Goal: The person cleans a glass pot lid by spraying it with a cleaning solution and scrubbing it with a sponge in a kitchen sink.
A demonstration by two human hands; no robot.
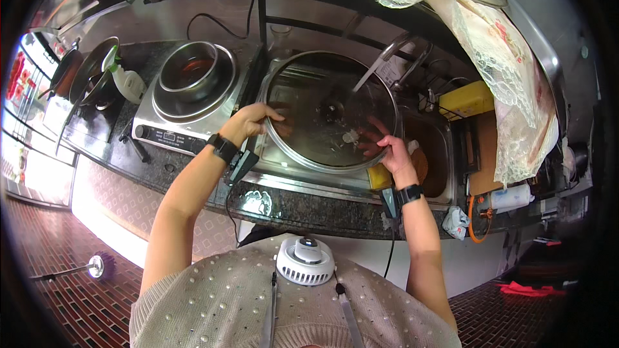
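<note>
Between my two hands is a large round glass lid (309, 140) with a metal rim, held over the steel sink (271, 154). My left hand (256, 120) grips the rim at its left side, the fingers showing through the glass. At the lower right, my right hand (392, 152) holds the rim with the thumb on top and the fingers spread beneath. The tap (382, 58) reaches over the lid's upper right part. Below the right edge lies a yellow cloth or sponge (379, 177), partly hidden by the hand and lid.
An induction cooker (167, 139) on the left carries a metal pot (189, 65). Beyond it stand a spray bottle (128, 82) and pans (96, 67). Brown items lie in the right sink basin (437, 174). A yellow container (466, 100) and lace cloth (524, 106) are at the right.
</note>
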